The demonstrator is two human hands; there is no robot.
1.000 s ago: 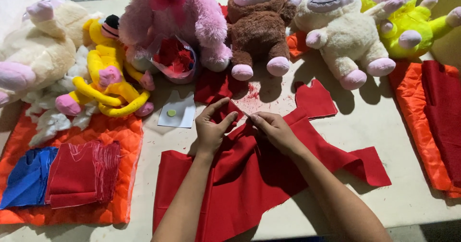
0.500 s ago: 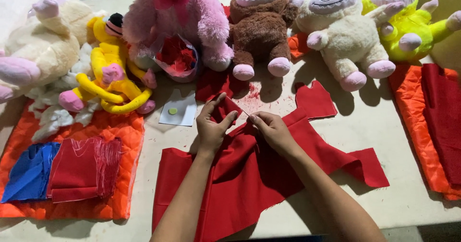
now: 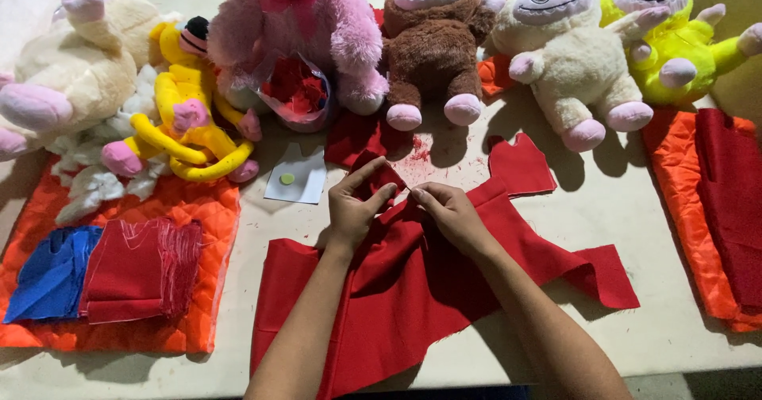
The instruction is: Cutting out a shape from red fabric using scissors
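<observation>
Head view: left hand [image 3: 353, 209] and right hand [image 3: 448, 213] pinch red cloth [image 3: 413, 289]; a loose pinch could let it slip.

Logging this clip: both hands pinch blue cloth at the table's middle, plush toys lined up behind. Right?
Not quite. The head view shows the left hand and right hand pinching red cloth, not blue. The plush toys do line up behind.

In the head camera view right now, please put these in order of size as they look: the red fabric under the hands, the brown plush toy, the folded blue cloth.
1. red fabric, clearly largest.
2. brown plush toy.
3. folded blue cloth.
The last two look close; the toy lies farther from the camera, so that order is unsure.
</observation>
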